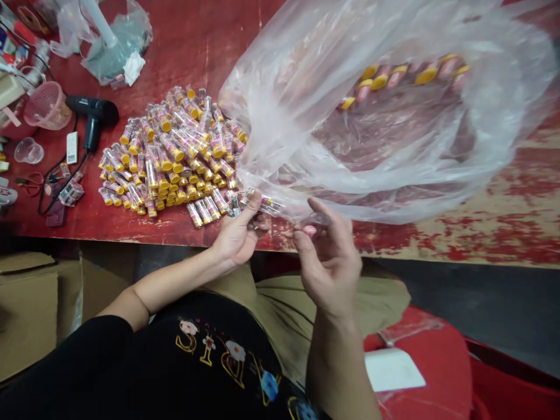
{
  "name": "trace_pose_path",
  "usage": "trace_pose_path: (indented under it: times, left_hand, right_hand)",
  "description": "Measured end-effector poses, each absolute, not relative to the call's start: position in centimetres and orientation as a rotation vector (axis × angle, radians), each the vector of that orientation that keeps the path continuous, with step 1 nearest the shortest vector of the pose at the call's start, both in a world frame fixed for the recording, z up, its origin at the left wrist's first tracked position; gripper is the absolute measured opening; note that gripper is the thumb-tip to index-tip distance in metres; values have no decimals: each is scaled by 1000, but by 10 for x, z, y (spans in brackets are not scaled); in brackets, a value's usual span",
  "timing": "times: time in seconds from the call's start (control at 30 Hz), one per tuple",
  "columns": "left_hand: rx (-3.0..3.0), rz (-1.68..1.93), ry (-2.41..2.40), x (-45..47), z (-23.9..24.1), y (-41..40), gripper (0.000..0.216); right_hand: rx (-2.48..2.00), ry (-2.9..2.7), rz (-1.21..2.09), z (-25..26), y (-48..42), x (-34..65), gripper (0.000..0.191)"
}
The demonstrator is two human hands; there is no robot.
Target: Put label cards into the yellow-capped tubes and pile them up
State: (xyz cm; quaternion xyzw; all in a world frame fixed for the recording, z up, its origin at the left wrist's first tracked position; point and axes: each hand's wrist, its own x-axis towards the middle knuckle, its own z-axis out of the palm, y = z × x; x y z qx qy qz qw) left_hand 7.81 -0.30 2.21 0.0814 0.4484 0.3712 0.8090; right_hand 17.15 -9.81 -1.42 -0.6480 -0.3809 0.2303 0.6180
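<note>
A heap of small clear tubes with yellow caps and pink labels (170,149) lies on the red table (196,41). A large clear plastic bag (394,122) spreads over the table's right side, with several tubes (394,76) showing through it. My left hand (238,233) is closed at the table's front edge, gripping a few tubes (258,201) and the bag's rim. My right hand (328,251) is beside it, fingers pinched on the bag's lower edge.
A black heat gun (91,114) with its cable, a pink basket (47,105), a clear cup (28,150) and a bagged stand (114,44) sit at the table's left. A cardboard box (28,309) is at lower left, a red stool (420,361) at lower right.
</note>
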Motion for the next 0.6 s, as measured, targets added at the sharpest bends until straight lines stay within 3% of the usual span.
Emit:
trace_pose_path:
  times: [0.23,0.47,0.6]
  left_hand:
    - [232,702,906,72,26,-10,29]
    - [279,788,872,73,17,-13,25]
    - [353,770,841,75,15,-20,21]
  right_hand:
    - [-1511,-941,313,-16,-106,168,26]
    - [-1352,-604,634,-22,-106,165,42]
    - [-1357,-445,707,-26,-86,162,41]
